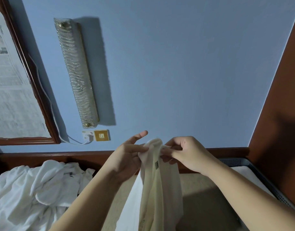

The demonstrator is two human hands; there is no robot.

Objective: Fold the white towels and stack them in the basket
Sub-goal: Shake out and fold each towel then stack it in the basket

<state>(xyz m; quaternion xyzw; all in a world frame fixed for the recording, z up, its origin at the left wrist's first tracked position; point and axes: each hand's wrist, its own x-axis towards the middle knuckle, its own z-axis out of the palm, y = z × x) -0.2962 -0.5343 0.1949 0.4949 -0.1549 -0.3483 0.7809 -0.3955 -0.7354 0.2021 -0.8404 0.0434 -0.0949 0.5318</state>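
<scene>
Before blue wall (pixel 176 64), beige bed (pixel 202 197)

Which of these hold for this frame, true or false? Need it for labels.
1. Both hands hold the same towel. True: the left hand and right hand pinch the top edge of the hanging towel.
2. The held towel lies flat on the bed. False: it hangs down from the hands.
3. A pile of unfolded white towels lies to the left. True.
4. The basket is on the left. False: its dark mesh rim shows at the right.
5. The wall lamp is lit. False: it looks unlit.
</scene>
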